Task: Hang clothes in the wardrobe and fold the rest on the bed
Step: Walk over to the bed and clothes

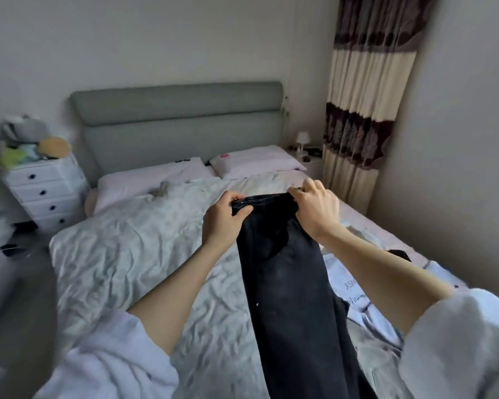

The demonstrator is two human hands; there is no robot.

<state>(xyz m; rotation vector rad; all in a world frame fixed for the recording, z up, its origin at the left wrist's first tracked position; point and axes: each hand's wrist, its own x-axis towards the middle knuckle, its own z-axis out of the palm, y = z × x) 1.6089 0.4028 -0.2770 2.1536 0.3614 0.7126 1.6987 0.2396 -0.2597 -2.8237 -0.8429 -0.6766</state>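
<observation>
Both hands grip the waistband of a pair of dark trousers (288, 277) at the middle of the frame: the left hand (224, 218) pinches one end of the band between thumb and curled fingers, the right hand (317, 208) curls over the other end. The trousers are stretched out from the waistband toward the lower edge of the frame, above the bed (121, 254), legs together.

The cloth looks like denim: thick, fairly heavy, soft enough to fold yet firm enough to keep a crease. The waistband is the stiffest part and a sound place to hold; the hems would be the other.

Just right of the trousers a pale printed garment (357, 289) lies on the bed. Two pillows (260, 162) sit below the grey headboard (179, 122); a white chest of drawers (46, 191) stands at the left, a striped curtain (366, 82) at the upper right.
</observation>
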